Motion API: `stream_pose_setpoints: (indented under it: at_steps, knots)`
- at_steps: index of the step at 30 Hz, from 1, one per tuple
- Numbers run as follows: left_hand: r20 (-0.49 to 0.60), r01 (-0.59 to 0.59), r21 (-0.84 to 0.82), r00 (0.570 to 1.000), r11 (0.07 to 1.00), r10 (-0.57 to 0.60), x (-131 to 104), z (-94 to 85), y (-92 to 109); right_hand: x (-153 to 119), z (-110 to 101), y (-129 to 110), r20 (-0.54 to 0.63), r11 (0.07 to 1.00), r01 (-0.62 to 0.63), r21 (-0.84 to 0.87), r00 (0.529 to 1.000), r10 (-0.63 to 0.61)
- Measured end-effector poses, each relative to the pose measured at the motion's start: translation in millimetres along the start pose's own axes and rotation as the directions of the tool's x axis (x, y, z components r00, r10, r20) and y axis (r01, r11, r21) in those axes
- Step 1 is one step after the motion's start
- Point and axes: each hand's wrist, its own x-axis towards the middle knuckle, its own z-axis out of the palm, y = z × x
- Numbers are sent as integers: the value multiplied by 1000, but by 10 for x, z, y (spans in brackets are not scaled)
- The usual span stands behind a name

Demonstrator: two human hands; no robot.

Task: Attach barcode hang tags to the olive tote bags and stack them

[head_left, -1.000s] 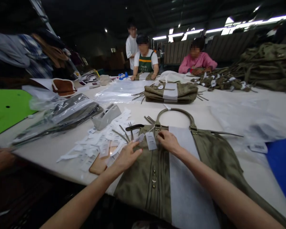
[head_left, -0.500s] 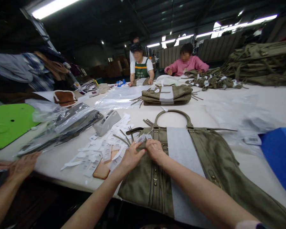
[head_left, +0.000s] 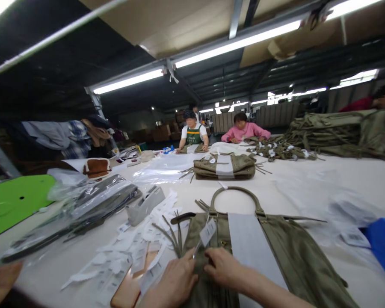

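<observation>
1. The olive bag [head_left: 208,273] lies at the near middle of the tabletop [head_left: 333,169], with a white paper band [head_left: 255,239] across it and its handle [head_left: 235,191] arching toward the far side.
2. A white hang tag [head_left: 208,232] sits over the bag's upper left part, tilted, just beyond the hands.
3. The left hand [head_left: 176,278] has its forefinger at the lower end of a thin pale strip [head_left: 197,247] beside the tag; its thumb is apart and lower. Blur hides whether the fingers pinch the strip, so I cannot tell.
4. The right hand [head_left: 223,265] is over the bag, its thumb and forefinger bent with a slight gap between them, and nothing visible in that gap.
5. For neat handling, I'd steady the strip by its edge with the left hand and let the right fingertips do the fine work, leaving the printed face uncovered.
6. Gentle tension seems wise: a hard tug could crease the tag or strain its tie.
7. Keeping the left wrist clear of the loose labels [head_left: 115,265] just to the left, near the grey tape dispenser [head_left: 146,206], should avoid dragging any along.
</observation>
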Motion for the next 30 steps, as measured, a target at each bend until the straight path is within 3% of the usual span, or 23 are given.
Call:
stream_pose_setpoints:
  at_steps: [5, 9, 11, 12, 14, 15, 16, 18, 20, 22, 26, 28, 30]
  knots:
    - [144, 36, 273, 987, 961, -78, 52, 163, 21, -608, -430, 136, 46, 999, -14, -45, 999, 16]
    - [145, -38, 301, 989, 953, -7, -138, 139, 72, -1261, -675, 625, -138, 991, -129, -44, 983, 121]
    - [16, -32, 209, 999, 977, 30, -321, 118, 10, -1649, -709, 953, -332, 975, -217, -44, 924, 190]
    - [-86, 0, 152, 996, 988, 13, -409, 119, -53, -1848, -699, 1112, -438, 964, -264, -39, 872, 221]
    - [-278, 133, 0, 952, 991, -128, -556, 163, -219, -2223, -623, 1384, -580, 922, -384, 36, 744, 333]
    - [-305, 227, -107, 919, 968, -250, -614, 203, -302, -2384, -557, 1488, -587, 883, -453, 120, 686, 431]
    - [-276, 321, -227, 884, 919, -377, -665, 249, -372, -2520, -476, 1570, -548, 830, -510, 225, 638, 541]
    - [-114, 474, -435, 814, 766, -569, -748, 325, -440, -2710, -292, 1675, -398, 700, -558, 446, 577, 713]
    - [26, 537, -562, 771, 629, -636, -806, 340, -400, -2795, -143, 1722, -274, 601, -520, 607, 573, 773]
    - [131, 557, -643, 756, 526, -641, -836, 283, -287, -2804, -105, 1717, -209, 536, -458, 709, 590, 780]
    - [366, 630, -713, 709, 307, -603, -811, 99, -92, -2685, -398, 1542, 92, 290, -474, 831, 631, 770]
    - [440, 655, -725, 679, 214, -588, -767, 50, -77, -2594, -600, 1414, 277, 127, -517, 846, 630, 725]
    - [492, 658, -745, 653, 110, -576, -713, 36, -104, -2513, -746, 1319, 375, 4, -517, 856, 626, 683]
